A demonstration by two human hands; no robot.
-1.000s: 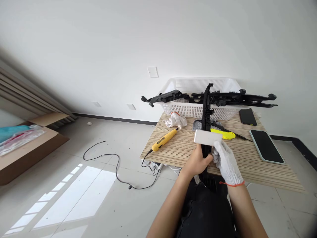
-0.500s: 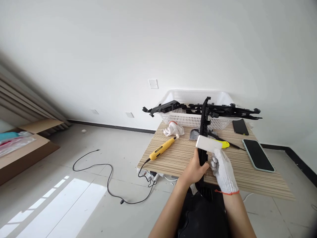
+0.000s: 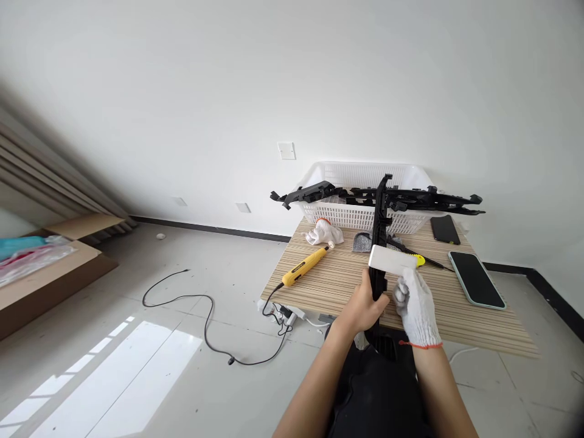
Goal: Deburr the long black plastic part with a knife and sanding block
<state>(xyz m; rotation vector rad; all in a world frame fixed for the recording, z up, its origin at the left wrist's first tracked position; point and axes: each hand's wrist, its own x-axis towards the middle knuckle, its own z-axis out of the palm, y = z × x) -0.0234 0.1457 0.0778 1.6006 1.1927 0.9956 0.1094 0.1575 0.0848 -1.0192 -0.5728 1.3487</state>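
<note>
My bare left hand (image 3: 364, 306) is wrapped round the lower part of a long black plastic trim piece (image 3: 380, 228), which stands upright in front of me over the table's near edge. In a white knit glove with an orange cuff, my right hand (image 3: 416, 308) grips a flat white rectangular block (image 3: 392, 260). The block lies across the front of the trim piece just above my left thumb. Whether it presses on the plastic I cannot tell. Behind the block, a yellow-handled tool (image 3: 420, 260) is partly hidden.
A white plastic basket (image 3: 347, 217) holds several black trim pieces (image 3: 314, 192) that jut over its rim. On the wooden table (image 3: 314, 292) lie a yellow corded tool (image 3: 305, 266), a spare white glove (image 3: 325, 233), a grey cloth (image 3: 362, 242) and two phones (image 3: 477, 278). A black cable (image 3: 208, 322) trails across the floor.
The view has shifted slightly, so the table and basket sit a little further right. Both hands keep their holds, the white block still across the trim piece.
</note>
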